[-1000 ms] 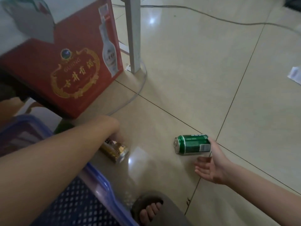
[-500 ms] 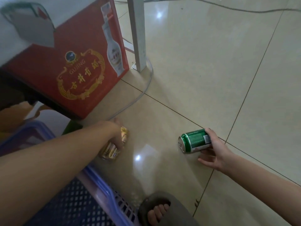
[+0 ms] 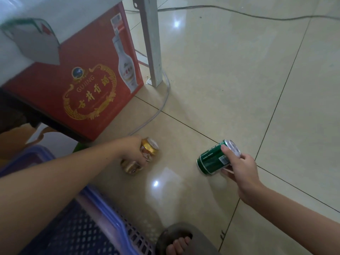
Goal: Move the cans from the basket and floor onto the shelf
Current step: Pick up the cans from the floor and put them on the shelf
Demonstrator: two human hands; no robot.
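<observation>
- Head view looks down on a glossy beige tiled floor; two arms reach in from the lower corners
- Right hand at about 4 o'clock from centre is clenched round a green can; thumb on its upper side near the silver lid, fingers under it; the can is tilted, lid toward 1 o'clock, base toward 7 o'clock; white print and a small white label show on its side; whether the base touches the floor cannot be told
- Left hand near 6 o'clock of centre grips a gold can from the side; its lid rim is gold, its body carries a pale pattern; it looks tilted, lid toward 1 o'clock; a blurred golden shape just below it at 7 o'clock may be its reflection in the tile
- Cans are well apart, gold at 9 o'clock of green
- Blue basket with perforated walls fills the 7 o'clock corner under the left forearm
- Red box with gold lettering and a white bottle picture stands at 10 o'clock; a pale post at 12 o'clock beside it; a grey cable curves round the post's foot
- Toes in a grey slipper at 6 o'clock
</observation>
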